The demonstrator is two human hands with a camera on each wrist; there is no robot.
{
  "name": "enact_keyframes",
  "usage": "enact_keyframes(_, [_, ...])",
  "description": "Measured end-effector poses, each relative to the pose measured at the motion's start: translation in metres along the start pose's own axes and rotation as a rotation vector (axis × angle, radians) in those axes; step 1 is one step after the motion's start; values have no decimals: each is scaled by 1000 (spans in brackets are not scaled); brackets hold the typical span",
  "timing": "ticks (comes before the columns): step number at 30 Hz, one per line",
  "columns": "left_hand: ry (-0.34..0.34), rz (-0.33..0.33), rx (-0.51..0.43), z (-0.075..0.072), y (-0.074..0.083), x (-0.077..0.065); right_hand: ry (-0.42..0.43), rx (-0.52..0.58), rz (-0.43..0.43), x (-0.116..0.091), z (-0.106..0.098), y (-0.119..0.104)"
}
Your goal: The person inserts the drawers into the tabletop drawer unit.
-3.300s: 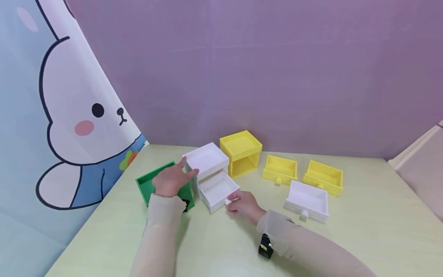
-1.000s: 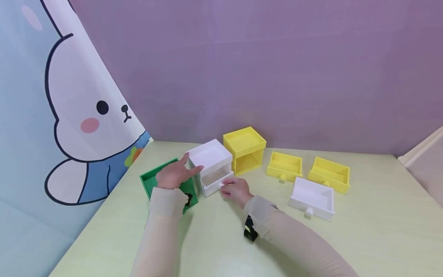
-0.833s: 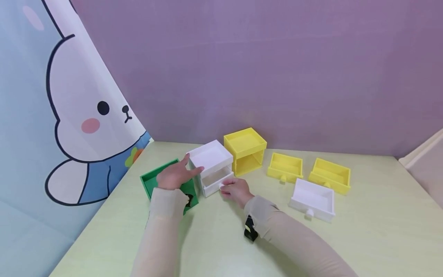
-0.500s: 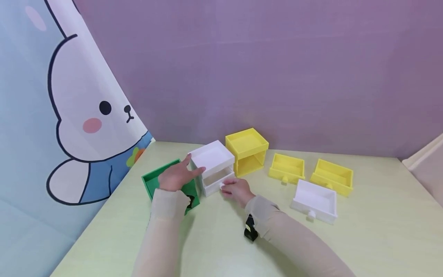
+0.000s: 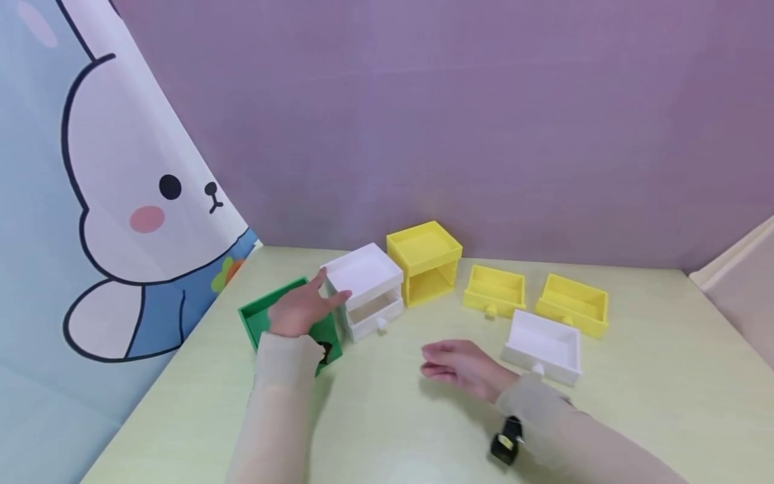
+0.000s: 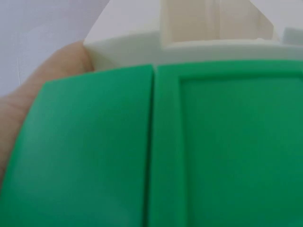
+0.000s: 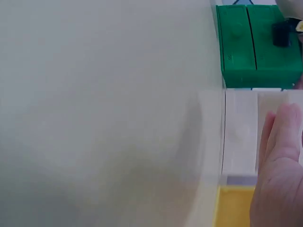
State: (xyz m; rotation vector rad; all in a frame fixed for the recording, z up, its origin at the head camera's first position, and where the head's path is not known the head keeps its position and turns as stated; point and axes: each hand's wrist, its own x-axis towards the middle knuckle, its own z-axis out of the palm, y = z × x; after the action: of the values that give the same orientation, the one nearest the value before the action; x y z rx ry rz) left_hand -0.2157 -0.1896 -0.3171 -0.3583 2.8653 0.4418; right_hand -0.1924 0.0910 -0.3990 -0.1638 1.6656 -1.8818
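A pale, smooth tabletop (image 5: 375,423) bears a boxy white cabinet (image 5: 365,270) with a recessed top.
It stands between a seamed green cabinet (image 5: 256,316) and an open-fronted yellow cabinet (image 5: 424,247); its lower slot holds a fitted white drawer (image 5: 367,327), round knob (image 5: 381,324) outward. Rightward lie a loose white drawer (image 5: 542,344) and, beyond it, two shallow yellow drawers (image 5: 497,289). The left hand (image 5: 299,309), thumb and forefinger spread wide, touches the white cabinet's left edges; the right hand (image 5: 468,368), fingers together and slightly bent, is held over the tabletop.

White cabinet (image 5: 363,270) — upright, upper slot (image 5: 372,306) open, lower drawer (image 5: 370,323) in place
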Motion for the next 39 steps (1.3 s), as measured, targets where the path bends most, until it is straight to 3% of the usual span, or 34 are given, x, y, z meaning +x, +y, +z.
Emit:
enact_keyframes(6, [-1, 22, -16, 1, -2, 1, 69, 84, 3, -46, -42, 11])
enact_keyframes(10, [-13, 30, -27, 2, -4, 3, 90, 179, 53, -73, -64, 23])
enact_keyframes(18, [-36, 14, -8, 1, -1, 3, 94, 411, 126, -106, -93, 40])
enact_keyframes(23, [-38, 36, -19, -1, -2, 1, 79, 483, 121, -110, -104, 43])
enact_keyframes(30, [-45, 47, -18, -4, -9, 0, 25, 572, 105, -99, -106, 43])
enact_keyframes(39, [-37, 58, -24, -1, -4, 1, 80, 545, 67, -94, -113, 35])
